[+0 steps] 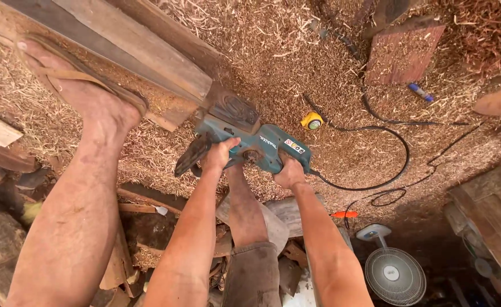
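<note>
Teal plastic cases the electric chainsaw [262, 145], gripped by both hands above the sawdust. The left hand [221, 154] is wrapped closed around its front handle; the right hand [290, 173] is clenched on the rear grip, where the black cord [395, 165] leaves. Its nose meets the wooden beam [119, 42], pinned under a sandalled foot [80, 85]. Just beyond lies a yellow tape measure [312, 121].

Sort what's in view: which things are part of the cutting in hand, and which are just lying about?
In use: teal electric saw, gripped by left hand and right hand; wooden plank, pinned under a sandalled foot; black power cord.

Lying about: yellow tape measure, blue marker, white fan, wood block.
</note>
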